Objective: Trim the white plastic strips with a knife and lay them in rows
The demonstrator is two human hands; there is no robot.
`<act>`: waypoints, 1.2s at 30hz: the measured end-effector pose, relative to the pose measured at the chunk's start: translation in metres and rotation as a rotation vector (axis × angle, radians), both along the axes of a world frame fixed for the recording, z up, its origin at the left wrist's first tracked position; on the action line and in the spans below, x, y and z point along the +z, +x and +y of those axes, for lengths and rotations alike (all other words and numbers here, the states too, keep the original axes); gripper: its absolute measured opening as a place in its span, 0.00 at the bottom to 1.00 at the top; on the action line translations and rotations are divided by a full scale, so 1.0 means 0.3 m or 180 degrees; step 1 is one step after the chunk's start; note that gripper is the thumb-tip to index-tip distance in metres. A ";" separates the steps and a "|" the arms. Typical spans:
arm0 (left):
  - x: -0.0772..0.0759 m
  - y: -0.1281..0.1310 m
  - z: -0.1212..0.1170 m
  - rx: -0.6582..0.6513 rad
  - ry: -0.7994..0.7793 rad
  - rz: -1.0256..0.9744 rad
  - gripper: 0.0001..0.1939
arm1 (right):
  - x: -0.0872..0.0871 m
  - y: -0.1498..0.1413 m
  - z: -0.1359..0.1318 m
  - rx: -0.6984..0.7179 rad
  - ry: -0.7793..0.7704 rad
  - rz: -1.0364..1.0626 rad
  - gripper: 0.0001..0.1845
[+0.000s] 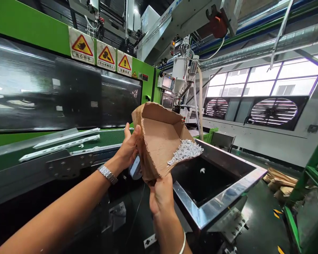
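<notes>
Near the centre of the frame, a cardboard box [159, 137] is held between two hands, with its open side tilted down toward the right. The left hand [128, 148] is clasped on its left side, and the right hand [161, 192] grips its bottom edge. Inside the box, many white pieces [187, 151] (quite small ones) are gathered at the lower right corner, beside the dark opening of a metal-rimmed bin [228, 195]. One single white piece [202, 170] shows against this opening; whether it is in the air, I cannot tell. At the left of the frame, white strips [60, 147] lie by a green conveyor belt [111, 137], below a green machine [29, 21].
</notes>
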State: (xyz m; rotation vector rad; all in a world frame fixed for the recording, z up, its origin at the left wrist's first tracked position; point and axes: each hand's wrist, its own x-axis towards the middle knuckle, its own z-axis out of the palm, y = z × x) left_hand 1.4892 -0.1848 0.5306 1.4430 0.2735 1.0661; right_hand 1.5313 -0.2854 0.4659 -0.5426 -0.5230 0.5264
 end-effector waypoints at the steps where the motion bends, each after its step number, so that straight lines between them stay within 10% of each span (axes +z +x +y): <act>1: -0.004 -0.013 -0.003 0.0007 -0.0086 -0.0127 0.51 | -0.006 -0.005 -0.005 -0.0054 0.0002 -0.0125 0.32; 10: -0.064 -0.159 -0.025 0.0151 -0.0764 -0.0817 0.41 | -0.037 -0.076 -0.045 0.0123 -0.0286 -0.0740 0.29; 23: -0.310 -0.488 -0.095 -0.0185 -0.1472 -0.1259 0.40 | -0.058 -0.276 -0.193 -0.0105 -0.1500 -0.0992 0.27; 30: -0.531 -0.755 -0.168 -0.0473 -0.1834 -0.1291 0.39 | -0.201 -0.530 -0.255 -0.0533 -0.1949 -0.1264 0.40; 36: -0.788 -1.025 -0.222 0.0050 -0.2802 -0.1396 0.43 | -0.482 -0.646 -0.360 -0.0346 -0.2005 -0.1179 0.41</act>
